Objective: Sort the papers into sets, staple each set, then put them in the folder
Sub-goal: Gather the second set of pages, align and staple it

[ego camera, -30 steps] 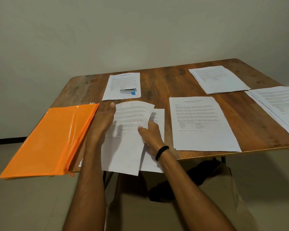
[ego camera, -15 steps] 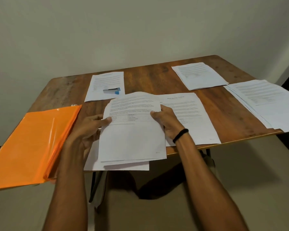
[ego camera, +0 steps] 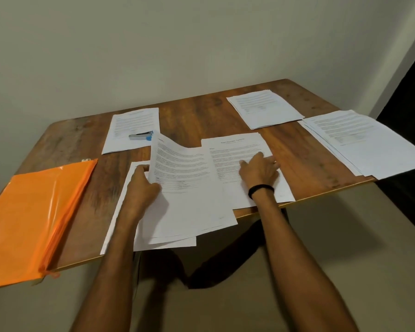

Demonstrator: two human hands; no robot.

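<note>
Near the front edge of table [ego camera: 197, 116], gripping loose sheets [ego camera: 187, 178] by their left margin with left hand [ego camera: 141, 188]; pressing right hand [ego camera: 259, 170] flat, fingers spread, on centre pile [ego camera: 235, 146] immediately right, long axis near-to-far.

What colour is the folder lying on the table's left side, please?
Bright orange; the folder shows best in the head view.

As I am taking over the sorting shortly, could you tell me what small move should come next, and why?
Probably set the lifted white printed sheets, which the left hand grips by their edge, onto the white paper pile under the flat right hand; the sheets hang partly over that pile, and the grey-and-blue stapler lies untouched.
</note>
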